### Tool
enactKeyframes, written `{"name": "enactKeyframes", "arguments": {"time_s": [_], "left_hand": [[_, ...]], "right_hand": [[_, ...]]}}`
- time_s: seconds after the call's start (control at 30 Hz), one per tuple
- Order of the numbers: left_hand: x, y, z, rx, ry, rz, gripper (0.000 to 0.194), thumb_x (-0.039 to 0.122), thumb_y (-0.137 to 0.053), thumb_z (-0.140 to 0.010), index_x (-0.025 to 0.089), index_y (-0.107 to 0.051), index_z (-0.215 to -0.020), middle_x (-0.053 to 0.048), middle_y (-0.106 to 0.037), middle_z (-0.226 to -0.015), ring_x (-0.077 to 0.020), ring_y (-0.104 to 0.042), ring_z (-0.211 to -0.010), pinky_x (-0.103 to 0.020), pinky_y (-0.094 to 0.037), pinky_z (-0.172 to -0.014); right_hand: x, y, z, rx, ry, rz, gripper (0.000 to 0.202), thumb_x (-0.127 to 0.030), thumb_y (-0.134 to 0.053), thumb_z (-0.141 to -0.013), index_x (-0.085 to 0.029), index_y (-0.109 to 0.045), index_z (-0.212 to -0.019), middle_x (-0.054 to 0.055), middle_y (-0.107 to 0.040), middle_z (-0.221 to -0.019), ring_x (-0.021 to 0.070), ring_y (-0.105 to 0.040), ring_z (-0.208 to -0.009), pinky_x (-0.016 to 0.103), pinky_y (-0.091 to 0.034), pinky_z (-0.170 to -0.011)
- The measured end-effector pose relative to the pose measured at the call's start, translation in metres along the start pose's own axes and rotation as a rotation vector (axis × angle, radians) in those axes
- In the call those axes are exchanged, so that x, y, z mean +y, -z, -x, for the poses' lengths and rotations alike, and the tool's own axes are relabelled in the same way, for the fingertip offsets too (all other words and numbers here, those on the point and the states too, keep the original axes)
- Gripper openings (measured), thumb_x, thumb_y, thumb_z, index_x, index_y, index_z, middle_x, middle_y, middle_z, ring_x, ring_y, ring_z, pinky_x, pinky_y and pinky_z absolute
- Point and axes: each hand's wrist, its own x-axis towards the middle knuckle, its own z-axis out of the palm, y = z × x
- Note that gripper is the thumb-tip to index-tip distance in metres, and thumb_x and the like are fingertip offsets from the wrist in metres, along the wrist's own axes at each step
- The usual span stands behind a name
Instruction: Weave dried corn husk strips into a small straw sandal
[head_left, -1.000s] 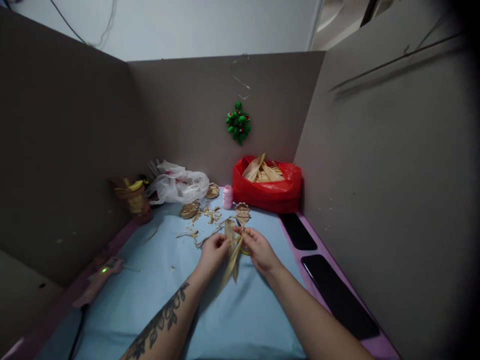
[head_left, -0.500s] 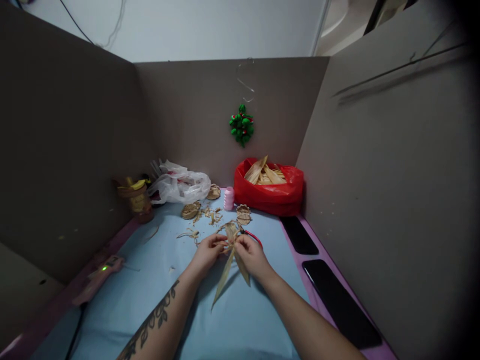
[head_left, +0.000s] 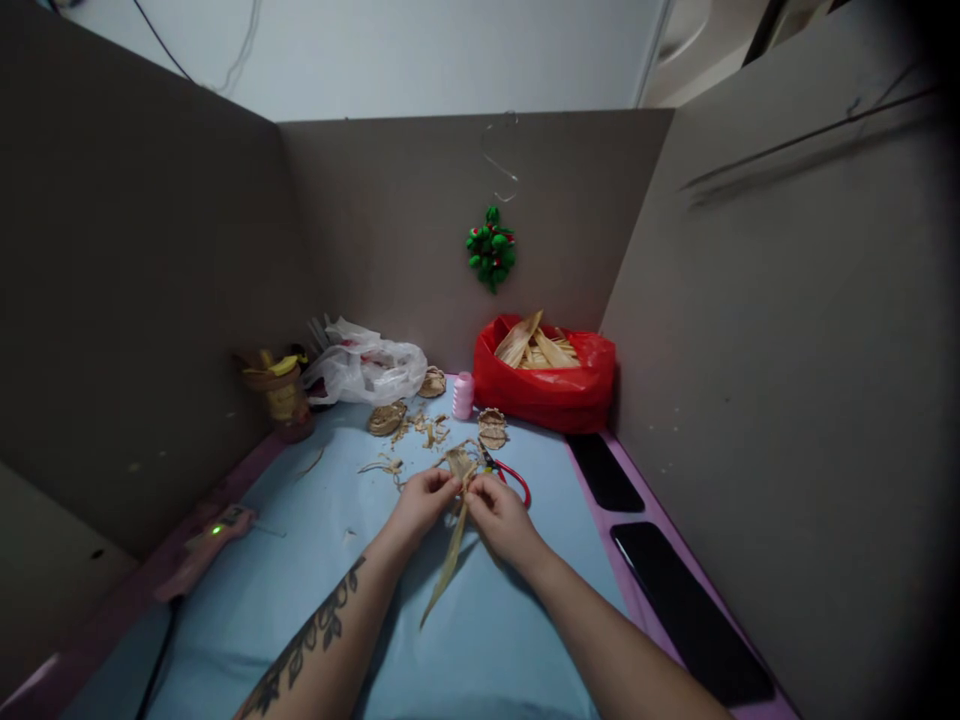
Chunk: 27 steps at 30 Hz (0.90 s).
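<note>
Strips of dry, straw-coloured leaf [head_left: 454,550] are pinched between my two hands, which nearly touch at the middle of the blue cloth [head_left: 330,560]. My left hand [head_left: 424,500] is closed on the leaf from the left. From the right, my right hand [head_left: 499,505] is closed on it too, fingertips together. One long strip hangs down toward me, and a wider piece sticks up beyond my fingers. Red-handled scissors [head_left: 517,480] lie just behind my right hand. Small woven pieces [head_left: 493,428] [head_left: 387,419] rest farther back.
At the back stand a red bag [head_left: 544,395] of dry leaves, a pink thread spool [head_left: 463,396] and a white plastic bag [head_left: 367,365]. A pot [head_left: 285,400] and a pink glue gun [head_left: 206,550] are on the left. Two black slabs [head_left: 690,610] [head_left: 607,472] lie right.
The second hanging strip beside my right hand no longer shows. My hands have turned slightly inward around the leaf, and more of the scissors is visible. The whole view has shifted a little.
</note>
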Motion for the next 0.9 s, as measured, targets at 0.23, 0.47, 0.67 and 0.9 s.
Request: {"name": "enactKeyframes", "arguments": {"time_s": [0.23, 0.47, 0.67, 0.9], "left_hand": [[0.004, -0.001, 0.003, 0.016, 0.059, 0.0, 0.034, 0.046, -0.069, -0.061, 0.013, -0.06, -0.062, 0.002, -0.052, -0.05, -0.008, -0.039, -0.045, -0.022, -0.026, -0.047], [0.004, -0.003, 0.003, 0.027, 0.039, 0.015, 0.025, 0.036, -0.065, -0.064, 0.014, -0.055, -0.056, 0.004, -0.048, -0.047, -0.007, -0.037, -0.044, -0.02, -0.026, -0.046], [0.001, 0.029, -0.014, 0.36, -0.007, 0.06, 0.018, 0.031, -0.062, -0.06, 0.015, -0.054, -0.057, 0.005, -0.05, -0.05, -0.0081, -0.041, -0.046, -0.02, -0.029, -0.046], [0.018, 0.094, -0.022, 0.916, -0.147, 0.296, 0.021, 0.039, -0.051, -0.068, 0.02, -0.043, -0.07, 0.005, -0.051, -0.064, -0.0085, -0.049, -0.057, -0.018, -0.036, -0.052]], "right_hand": [[0.007, -0.005, -0.003, 0.085, -0.209, -0.308, 0.014, -0.027, -0.058, -0.071, -0.019, -0.051, -0.061, -0.003, -0.048, -0.058, 0.0117, -0.043, -0.055, 0.024, -0.034, -0.054], [0.008, -0.007, -0.01, 0.169, -0.437, -0.743, 0.022, -0.032, -0.068, -0.059, -0.019, -0.05, -0.06, -0.002, -0.055, -0.055, 0.0121, -0.05, -0.052, 0.026, -0.041, -0.055], [0.009, 0.007, -0.014, 0.225, -0.427, -0.804, 0.022, -0.032, -0.071, -0.057, -0.019, -0.054, -0.059, 0.003, -0.063, -0.063, 0.0152, -0.055, -0.06, 0.028, -0.045, -0.06], [0.019, 0.021, -0.021, 0.279, -0.401, -0.828, 0.024, -0.037, -0.071, -0.059, -0.02, -0.054, -0.063, 0.002, -0.064, -0.065, 0.0159, -0.056, -0.059, 0.029, -0.045, -0.058]]}}
